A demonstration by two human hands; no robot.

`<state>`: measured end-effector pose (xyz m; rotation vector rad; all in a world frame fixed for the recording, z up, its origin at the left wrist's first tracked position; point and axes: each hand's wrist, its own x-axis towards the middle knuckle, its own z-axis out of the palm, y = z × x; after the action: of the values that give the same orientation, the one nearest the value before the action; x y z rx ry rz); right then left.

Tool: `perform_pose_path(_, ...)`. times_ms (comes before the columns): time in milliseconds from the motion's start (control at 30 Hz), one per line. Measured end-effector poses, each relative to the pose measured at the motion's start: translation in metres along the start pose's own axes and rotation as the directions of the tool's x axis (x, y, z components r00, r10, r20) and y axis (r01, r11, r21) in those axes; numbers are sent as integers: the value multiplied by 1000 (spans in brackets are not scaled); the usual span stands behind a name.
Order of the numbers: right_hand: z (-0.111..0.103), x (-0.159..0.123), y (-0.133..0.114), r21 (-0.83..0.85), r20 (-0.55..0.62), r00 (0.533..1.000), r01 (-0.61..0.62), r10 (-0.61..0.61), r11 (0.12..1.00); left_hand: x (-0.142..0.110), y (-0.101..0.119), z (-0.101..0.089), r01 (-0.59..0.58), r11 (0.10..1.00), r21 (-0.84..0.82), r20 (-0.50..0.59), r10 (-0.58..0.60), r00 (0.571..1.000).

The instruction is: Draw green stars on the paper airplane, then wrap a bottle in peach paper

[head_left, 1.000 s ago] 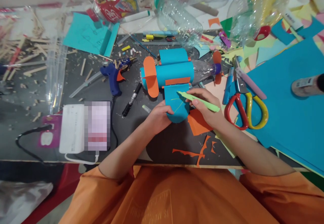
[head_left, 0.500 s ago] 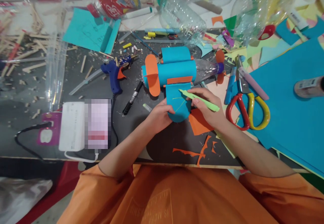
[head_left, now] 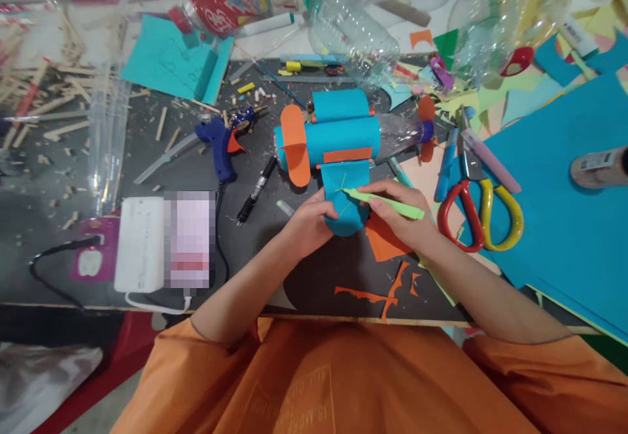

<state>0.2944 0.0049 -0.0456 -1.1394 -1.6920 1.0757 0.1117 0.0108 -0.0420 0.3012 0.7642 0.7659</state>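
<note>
A toy plane (head_left: 343, 138) made from a plastic bottle wrapped in blue paper lies in front of me, with an orange tail strip (head_left: 295, 146) on its left and an orange propeller (head_left: 426, 129) by the purple cap. My left hand (head_left: 311, 224) pinches the edge of its near blue wing (head_left: 346, 215), thumb on top, other fingers partly hidden underneath. In my right hand (head_left: 400, 215) is a light green highlighter (head_left: 387, 204), its tip on that wing. Thin yellow-green lines mark the paper there.
A blue glue gun (head_left: 222, 146) and a black marker (head_left: 256, 192) lie left of the plane. Scissors (head_left: 478, 205) with red and yellow handles rest at right beside blue paper sheets (head_left: 554, 224). Plastic bottles (head_left: 353, 31) line the back. A phone (head_left: 189, 237) and power bank (head_left: 140, 244) sit front left.
The highlighter tip has moved down and slightly left across the wing, my right hand shifting slightly with it. The marks on the paper have changed. My left hand keeps its hold.
</note>
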Motion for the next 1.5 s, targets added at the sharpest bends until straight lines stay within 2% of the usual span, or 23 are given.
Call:
perform_pose_path(200,-1,0,-2,-26,32,999,25,-24,999,-1,0,-1,-13,999,36,-23,14,1000)
perform_pose_path(500,-3,1,1,-70,103,982,165,-157,984,2,-3,-4,29,999,41,-116,-24,993)
perform_pose_path(633,-3,1,0,-71,129,967,232,-222,970,3,-3,-4,43,999,20,-94,-40,995)
perform_pose_path(833,-3,-1,3,-39,180,953,254,-243,966,4,-4,-6,59,998,-3,-68,-59,996)
perform_pose_path(933,-4,-2,1,-21,117,968,228,-224,973,5,-3,-5,62,998,-11,-88,-63,994)
perform_pose_path(1100,-4,-3,-3,-3,-94,985,144,-143,990,2,-1,1,52,998,-44,-108,-56,993)
perform_pose_path(1333,0,0,0,-8,-154,987,55,-55,998,-1,-3,-4,52,999,-9,-193,-53,980)
perform_pose_path(1500,1,0,-1,-27,-134,989,61,-64,998,1,-4,-7,81,996,21,-211,-75,975)
